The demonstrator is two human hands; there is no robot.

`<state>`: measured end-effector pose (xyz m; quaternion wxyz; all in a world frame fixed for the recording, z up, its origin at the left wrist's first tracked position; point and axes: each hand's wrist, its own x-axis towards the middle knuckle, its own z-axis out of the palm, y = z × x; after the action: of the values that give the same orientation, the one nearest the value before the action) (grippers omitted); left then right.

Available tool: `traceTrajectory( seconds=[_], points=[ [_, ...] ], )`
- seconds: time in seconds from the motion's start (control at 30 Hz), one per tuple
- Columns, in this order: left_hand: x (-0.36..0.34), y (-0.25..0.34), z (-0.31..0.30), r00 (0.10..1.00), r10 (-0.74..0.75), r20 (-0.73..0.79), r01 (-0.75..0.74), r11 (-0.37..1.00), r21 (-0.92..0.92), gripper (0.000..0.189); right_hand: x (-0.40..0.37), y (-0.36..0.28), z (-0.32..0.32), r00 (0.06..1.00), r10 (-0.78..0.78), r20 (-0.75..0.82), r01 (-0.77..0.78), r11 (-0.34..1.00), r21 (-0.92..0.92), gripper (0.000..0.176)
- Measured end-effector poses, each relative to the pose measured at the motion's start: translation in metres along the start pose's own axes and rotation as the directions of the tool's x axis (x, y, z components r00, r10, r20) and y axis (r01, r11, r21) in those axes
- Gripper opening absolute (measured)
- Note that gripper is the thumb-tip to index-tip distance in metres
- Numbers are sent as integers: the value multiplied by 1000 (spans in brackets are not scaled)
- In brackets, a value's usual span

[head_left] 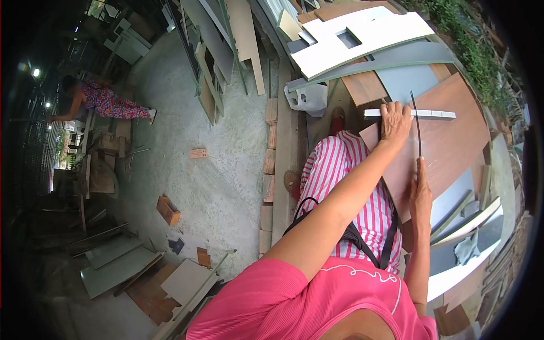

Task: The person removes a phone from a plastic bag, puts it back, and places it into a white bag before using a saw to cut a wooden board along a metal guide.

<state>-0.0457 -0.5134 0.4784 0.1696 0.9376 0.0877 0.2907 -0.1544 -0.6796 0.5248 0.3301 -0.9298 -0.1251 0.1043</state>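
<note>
A white strip (441, 114) with dark lines across it lies over a brown board (447, 136) beside my legs. My left hand (395, 122) presses down on the strip, its fingers bent over it near its left part. Just right of those fingers, a thin dark saw blade (416, 122) crosses the strip. My right hand (420, 195) is wrapped round the near end of the saw, where the handle is mostly hidden by the fingers.
White cut panels (362, 38) are stacked beyond the brown board, with a plastic bag (307, 99) beside them. More offcuts (467, 226) lie at the right. Across the concrete floor, another person (110, 102) bends at the left. Boards (215, 51) lean at the top.
</note>
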Motion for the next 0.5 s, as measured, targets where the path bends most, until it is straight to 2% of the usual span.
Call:
traceTrajectory(
  seconds=[0.2, 0.27, 0.37, 0.5],
  points=[
    [0, 2, 1, 1000, -20, -14, 20, 1000, -13, 21, 8, 1, 1, 993, -113, -44, 113, 994, 1, 64],
    [0, 1, 2, 999, -33, -5, 33, 999, -17, 21, -4, -4, -6, 999, 7, 33, -8, 1000, 23, 63],
    [-1, 1, 3, 999, -34, -9, 34, 999, -38, 21, -24, 1, -2, 998, -57, -6, 57, 998, -20, 56],
    [-2, -1, 7, 999, -45, -23, 43, 997, -59, 21, -23, -7, -2, 991, -129, -32, 129, 991, 13, 56]
  ],
)
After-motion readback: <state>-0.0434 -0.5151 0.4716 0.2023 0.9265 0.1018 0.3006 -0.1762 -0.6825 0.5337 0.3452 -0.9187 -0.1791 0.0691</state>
